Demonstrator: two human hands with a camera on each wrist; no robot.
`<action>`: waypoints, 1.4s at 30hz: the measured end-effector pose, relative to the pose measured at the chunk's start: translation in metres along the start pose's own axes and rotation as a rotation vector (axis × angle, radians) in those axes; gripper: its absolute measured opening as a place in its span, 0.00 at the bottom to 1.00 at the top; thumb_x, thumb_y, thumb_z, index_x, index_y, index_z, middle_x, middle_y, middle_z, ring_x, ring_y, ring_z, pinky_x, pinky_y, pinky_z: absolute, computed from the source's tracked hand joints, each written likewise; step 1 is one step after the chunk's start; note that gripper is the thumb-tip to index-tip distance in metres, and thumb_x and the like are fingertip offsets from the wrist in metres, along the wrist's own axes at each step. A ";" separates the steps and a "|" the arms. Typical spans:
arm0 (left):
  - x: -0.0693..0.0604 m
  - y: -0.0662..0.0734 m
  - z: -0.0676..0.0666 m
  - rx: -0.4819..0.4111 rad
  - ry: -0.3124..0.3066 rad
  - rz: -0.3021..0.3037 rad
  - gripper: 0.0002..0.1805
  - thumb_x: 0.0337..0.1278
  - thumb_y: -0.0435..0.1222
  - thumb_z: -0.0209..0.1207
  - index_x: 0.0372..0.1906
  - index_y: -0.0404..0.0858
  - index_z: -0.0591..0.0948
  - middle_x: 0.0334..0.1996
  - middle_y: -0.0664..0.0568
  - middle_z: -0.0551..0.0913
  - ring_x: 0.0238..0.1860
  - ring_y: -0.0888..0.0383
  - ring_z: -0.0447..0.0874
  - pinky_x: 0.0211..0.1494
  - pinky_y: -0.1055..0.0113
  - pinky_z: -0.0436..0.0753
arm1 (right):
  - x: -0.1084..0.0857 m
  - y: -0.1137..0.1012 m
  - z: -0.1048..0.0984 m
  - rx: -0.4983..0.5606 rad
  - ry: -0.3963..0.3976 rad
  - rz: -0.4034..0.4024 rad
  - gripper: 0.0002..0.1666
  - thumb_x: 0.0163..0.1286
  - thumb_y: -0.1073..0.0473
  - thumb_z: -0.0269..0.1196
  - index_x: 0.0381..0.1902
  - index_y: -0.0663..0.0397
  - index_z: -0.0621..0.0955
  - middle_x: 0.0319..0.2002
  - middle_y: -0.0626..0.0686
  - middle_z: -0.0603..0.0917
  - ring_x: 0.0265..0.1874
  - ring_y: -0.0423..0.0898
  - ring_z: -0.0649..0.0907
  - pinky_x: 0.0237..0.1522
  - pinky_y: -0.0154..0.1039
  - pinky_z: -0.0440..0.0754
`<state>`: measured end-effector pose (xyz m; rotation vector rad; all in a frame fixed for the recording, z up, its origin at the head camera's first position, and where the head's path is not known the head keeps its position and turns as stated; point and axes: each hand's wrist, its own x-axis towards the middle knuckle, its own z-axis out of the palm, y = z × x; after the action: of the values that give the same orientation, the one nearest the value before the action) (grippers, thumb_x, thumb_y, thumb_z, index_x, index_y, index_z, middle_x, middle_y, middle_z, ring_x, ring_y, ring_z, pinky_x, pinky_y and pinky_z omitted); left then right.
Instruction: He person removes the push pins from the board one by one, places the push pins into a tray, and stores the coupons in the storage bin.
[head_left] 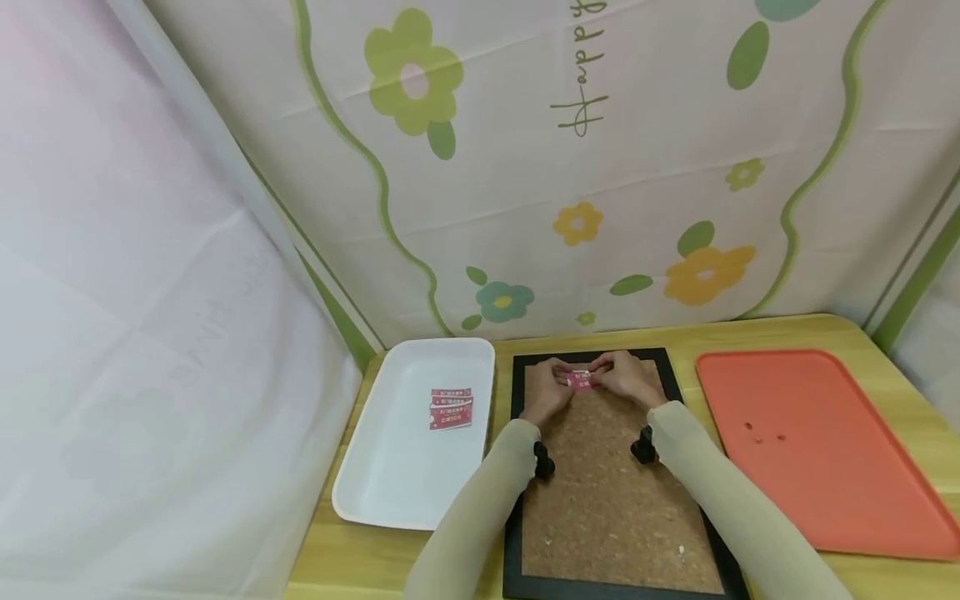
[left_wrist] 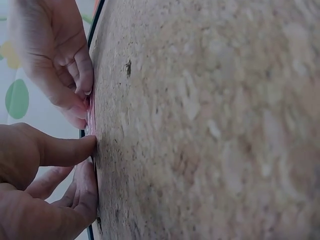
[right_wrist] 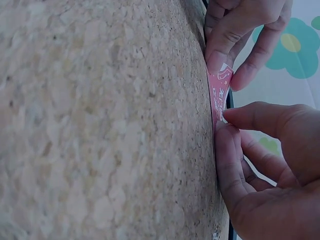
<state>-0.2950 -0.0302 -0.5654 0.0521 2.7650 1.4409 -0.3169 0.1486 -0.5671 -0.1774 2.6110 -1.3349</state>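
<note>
A small pink ticket [head_left: 581,381] with white print lies at the top middle of a black-framed corkboard [head_left: 600,500]. My left hand [head_left: 549,388] pinches its left end; the right wrist view shows that thumb [right_wrist: 216,61] on the ticket's face and a finger behind the edge. From the other side, my right hand [head_left: 624,375] has its thumb and forefinger pinched together at the ticket's right part. Whether anything tiny sits between those fingertips is hidden. Seen from the left wrist, both hands meet low over the cork, the ticket almost edge-on.
To the left stands a white tray [head_left: 375,492] with several overlapping pink tickets [head_left: 451,412]. An orange tray [head_left: 840,483] on the right holds several tiny dark pieces [head_left: 782,437]. Everything rests on a wooden table [head_left: 375,567], with a flower-printed curtain [head_left: 480,167] behind it.
</note>
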 end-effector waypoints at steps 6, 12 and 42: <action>-0.004 -0.001 -0.002 0.001 -0.032 0.000 0.17 0.57 0.23 0.68 0.52 0.34 0.85 0.47 0.43 0.89 0.44 0.54 0.89 0.48 0.64 0.89 | 0.000 0.002 0.005 0.008 0.003 -0.011 0.13 0.74 0.62 0.63 0.52 0.63 0.86 0.44 0.62 0.89 0.37 0.49 0.87 0.40 0.41 0.84; -0.003 -0.003 -0.002 -0.039 -0.062 0.005 0.19 0.55 0.22 0.68 0.53 0.33 0.84 0.46 0.41 0.87 0.44 0.51 0.89 0.46 0.66 0.88 | 0.004 0.007 0.008 -0.016 0.029 0.011 0.12 0.76 0.61 0.62 0.51 0.59 0.86 0.45 0.61 0.89 0.39 0.50 0.87 0.41 0.42 0.84; 0.004 -0.001 -0.004 -0.024 -0.054 0.001 0.19 0.58 0.25 0.70 0.55 0.32 0.84 0.48 0.41 0.88 0.45 0.52 0.90 0.48 0.64 0.89 | 0.013 0.001 0.005 -0.051 0.036 0.019 0.14 0.77 0.55 0.64 0.50 0.59 0.87 0.46 0.61 0.88 0.39 0.50 0.85 0.39 0.41 0.82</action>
<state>-0.2994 -0.0339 -0.5641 0.0908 2.7049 1.4495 -0.3281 0.1428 -0.5723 -0.1378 2.6712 -1.2775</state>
